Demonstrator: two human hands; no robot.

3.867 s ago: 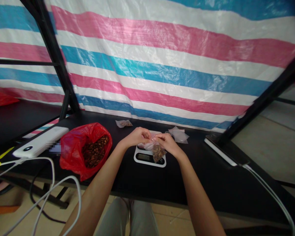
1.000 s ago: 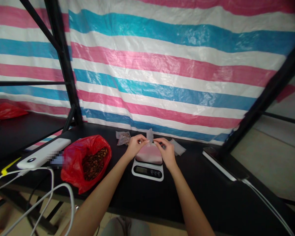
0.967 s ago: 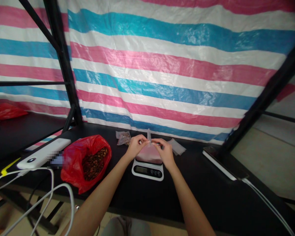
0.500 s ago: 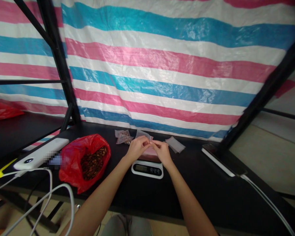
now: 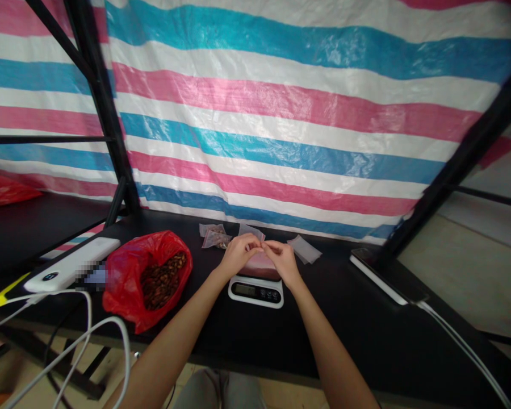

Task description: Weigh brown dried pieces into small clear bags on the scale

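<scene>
Both hands meet over a kitchen scale (image 5: 256,292) with a white frame, a dark display panel and a pinkish plate. My left hand (image 5: 239,254) is closed, thumb and fingers pinched at the edge of a small clear zip bag (image 5: 251,232). Right against it, my right hand (image 5: 283,260) pinches the same edge, fingertips touching those of the left. The hands hide much of the bag and part of the plate. Beyond my left hand lie small filled zip bags (image 5: 216,239). To the right of my right hand are flat clear bags (image 5: 304,249).
An open red plastic bag (image 5: 128,284) of brown, nut-like pieces (image 5: 164,281) stands left of my left forearm. A white power bank (image 5: 74,264) with looping white cables (image 5: 111,321) lies farther left. A phone-like device (image 5: 387,278) lies right. Black frame posts and a striped sheet (image 5: 281,130) border the table.
My hands stay pinched together over the scale, with only a small shift of the fingers. The bag's visible part behind them has moved slightly right. The other things stay in place.
</scene>
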